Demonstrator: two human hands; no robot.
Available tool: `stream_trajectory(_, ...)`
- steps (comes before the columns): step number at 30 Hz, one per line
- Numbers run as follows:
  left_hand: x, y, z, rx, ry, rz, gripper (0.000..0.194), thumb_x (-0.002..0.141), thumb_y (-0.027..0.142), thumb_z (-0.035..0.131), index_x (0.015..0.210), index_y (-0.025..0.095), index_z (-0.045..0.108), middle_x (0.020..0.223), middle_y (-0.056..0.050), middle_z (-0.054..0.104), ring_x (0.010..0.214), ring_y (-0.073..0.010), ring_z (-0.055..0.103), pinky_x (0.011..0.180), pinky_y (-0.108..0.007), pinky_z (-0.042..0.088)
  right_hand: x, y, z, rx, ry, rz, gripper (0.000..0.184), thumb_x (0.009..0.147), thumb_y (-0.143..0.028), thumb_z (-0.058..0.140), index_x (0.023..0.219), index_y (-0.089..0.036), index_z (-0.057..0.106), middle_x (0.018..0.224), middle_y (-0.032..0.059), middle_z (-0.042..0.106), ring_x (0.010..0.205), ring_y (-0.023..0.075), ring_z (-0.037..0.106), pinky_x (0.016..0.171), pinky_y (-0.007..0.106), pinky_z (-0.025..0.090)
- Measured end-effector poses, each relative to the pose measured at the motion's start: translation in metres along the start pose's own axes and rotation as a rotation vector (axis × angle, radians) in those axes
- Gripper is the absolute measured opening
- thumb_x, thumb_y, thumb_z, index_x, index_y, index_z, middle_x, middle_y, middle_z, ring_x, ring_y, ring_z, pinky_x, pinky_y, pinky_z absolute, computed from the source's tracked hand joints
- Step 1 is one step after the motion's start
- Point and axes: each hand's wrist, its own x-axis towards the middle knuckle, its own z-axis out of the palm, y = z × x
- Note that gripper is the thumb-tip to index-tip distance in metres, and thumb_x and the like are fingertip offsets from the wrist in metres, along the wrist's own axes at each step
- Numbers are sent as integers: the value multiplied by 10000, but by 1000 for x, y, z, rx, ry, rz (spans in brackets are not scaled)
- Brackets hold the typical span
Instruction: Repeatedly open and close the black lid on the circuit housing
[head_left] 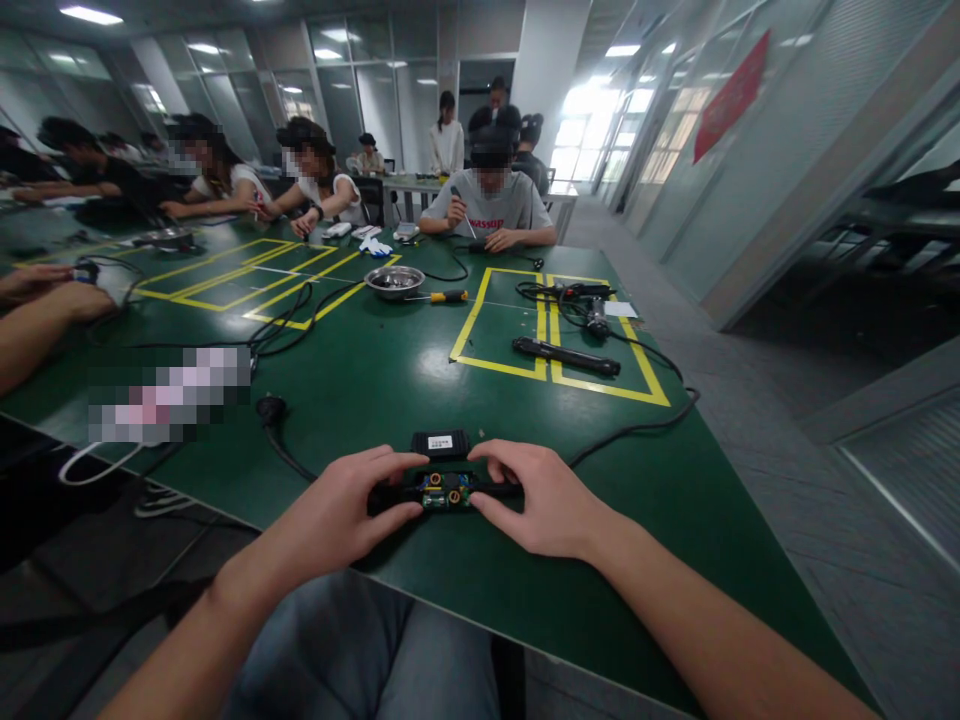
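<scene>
An opened black power adapter [445, 490] lies near the table's front edge, its circuit board with copper coils facing up. My left hand [365, 500] grips the adapter's left end between thumb and forefinger. At its right end, my right hand [527, 495] holds it in the same way, fingers curled. Just behind the adapter rests a black cover [440, 444] with a white label, untouched. A cord runs out from under each hand; the left one leads to a black plug [271, 410].
On the green table [375, 370] are a metal bowl [394, 281], a yellow-black screwdriver [448, 296], a black bar-shaped tool [566, 356] and a corded tool [598, 318] inside yellow tape. A blurred power strip [176, 395] lies left. A co-worker [491, 200] sits opposite; another person's hands [71, 295] are at left.
</scene>
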Motion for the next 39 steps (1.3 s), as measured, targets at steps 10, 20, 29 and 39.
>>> stream_trajectory(10, 23, 5, -18, 200, -57, 73, 158, 975, 211, 694, 849, 238, 784, 1083, -60, 778, 993, -247, 707, 903, -366, 554, 3, 5, 4, -58, 16, -48, 159, 914, -110, 596, 825, -221, 523, 774, 3, 588, 710, 183, 540, 710, 317, 378)
stream_trajectory(20, 55, -1, -1, 197, -44, 11, 297, 1018, 215, 710, 1293, 254, 814, 1277, -88, 796, 1161, -289, 732, 1050, -427, 571, 1, 6, 2, -54, 3, -29, 204, 836, -95, 627, 820, -231, 476, 784, -6, 582, 724, 185, 518, 730, 323, 357)
stream_trajectory(29, 22, 21, -3, 127, -149, 205, 293, 1075, 234, 649, 1320, 296, 798, 1268, -74, 788, 1133, -255, 713, 984, -387, 570, 2, 2, -1, -47, -24, -14, 201, 844, -112, 624, 822, -235, 467, 780, -12, 565, 711, 180, 507, 737, 324, 353)
stream_trajectory(39, 44, 18, -8, 95, 1, 53, 186, 997, 189, 725, 1168, 244, 774, 1155, -46, 824, 1078, -255, 746, 971, -383, 567, 2, 5, 2, -60, -13, -18, 211, 826, -111, 624, 806, -239, 457, 769, -12, 571, 709, 182, 514, 730, 318, 367)
